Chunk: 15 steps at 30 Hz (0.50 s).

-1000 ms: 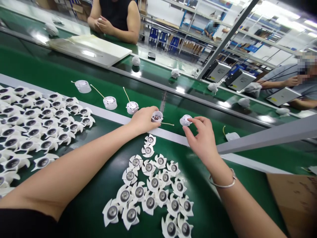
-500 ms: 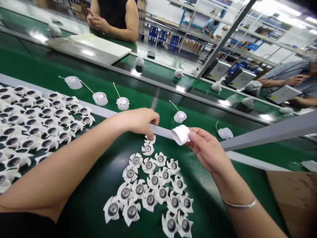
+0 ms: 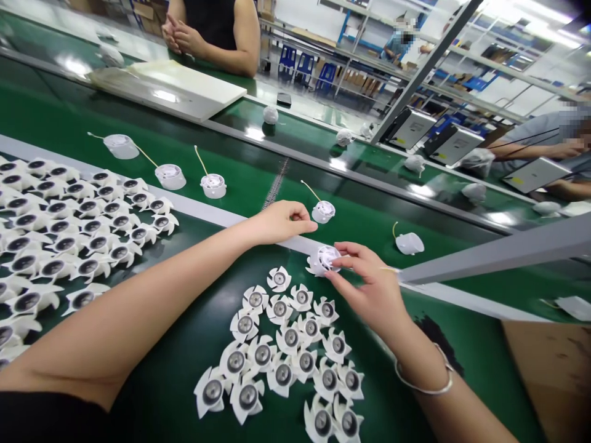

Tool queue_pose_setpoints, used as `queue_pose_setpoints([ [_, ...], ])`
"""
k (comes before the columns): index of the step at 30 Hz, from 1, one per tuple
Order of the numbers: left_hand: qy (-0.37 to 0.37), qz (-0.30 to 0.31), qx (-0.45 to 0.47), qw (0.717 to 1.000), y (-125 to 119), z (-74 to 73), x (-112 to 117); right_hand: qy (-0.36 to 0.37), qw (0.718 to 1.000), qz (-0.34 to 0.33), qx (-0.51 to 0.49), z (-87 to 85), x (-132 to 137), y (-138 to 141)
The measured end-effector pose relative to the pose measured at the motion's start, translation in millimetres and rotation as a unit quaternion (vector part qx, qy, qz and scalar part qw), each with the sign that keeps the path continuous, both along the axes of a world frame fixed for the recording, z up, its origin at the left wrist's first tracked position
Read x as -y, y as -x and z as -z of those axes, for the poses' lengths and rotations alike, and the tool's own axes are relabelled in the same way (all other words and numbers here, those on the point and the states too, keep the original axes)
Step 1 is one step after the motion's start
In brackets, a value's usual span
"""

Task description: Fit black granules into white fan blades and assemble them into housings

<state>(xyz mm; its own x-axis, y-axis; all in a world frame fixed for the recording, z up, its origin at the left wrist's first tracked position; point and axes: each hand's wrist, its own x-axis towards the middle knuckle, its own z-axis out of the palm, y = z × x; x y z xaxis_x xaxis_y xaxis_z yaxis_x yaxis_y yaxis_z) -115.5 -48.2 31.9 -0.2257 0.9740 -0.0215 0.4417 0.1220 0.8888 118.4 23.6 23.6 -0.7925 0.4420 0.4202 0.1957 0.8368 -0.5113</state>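
My right hand (image 3: 369, 289) pinches a small white round housing with a fan blade on it (image 3: 323, 259), held just above the grey rail (image 3: 207, 215) at the belt's edge. My left hand (image 3: 281, 221) rests on that rail, fingers drawn together and pointing right, nothing visible in them. Its fingertips are close to a white housing with a yellow wire (image 3: 323, 211) lying on the green belt (image 3: 231, 160). A cluster of white fan blades (image 3: 286, 351) lies below both hands.
A larger spread of fan blades (image 3: 69, 234) covers the left. More wired housings (image 3: 170, 176) lie along the belt, one at the right (image 3: 409, 243). A metal bar (image 3: 498, 252) crosses on the right above a cardboard box (image 3: 549, 369). A person (image 3: 217, 31) sits opposite.
The housings on the belt have drifted left. My right hand brought its housing down to the rail, now with a fan blade on it. My left hand moved right from the blade pile.
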Motion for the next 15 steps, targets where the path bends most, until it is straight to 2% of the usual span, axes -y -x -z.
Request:
queue_pose_setpoints([
  [3, 0.019, 0.068, 0.044, 0.997, -4.6, 0.5, 1.8, -0.027, 0.998, -0.056, 0.021, 3.7, 2.0, 4.9],
  [6, 0.058, 0.096, 0.035, 0.993, -8.8, 6.0, 2.4, -0.053, 0.996, -0.064, 0.033, 5.8, 5.1, 9.1],
  [10, 0.082, 0.089, 0.006, 0.993, -12.3, 8.0, 1.4, -0.047, 0.997, -0.043, 0.035, 7.7, 6.3, 10.7],
  [15, 0.068, 0.050, -0.130, 0.988, -23.7, -3.0, 3.4, -0.020, 0.999, -0.045, 0.013, 13.8, 7.0, 7.0],
])
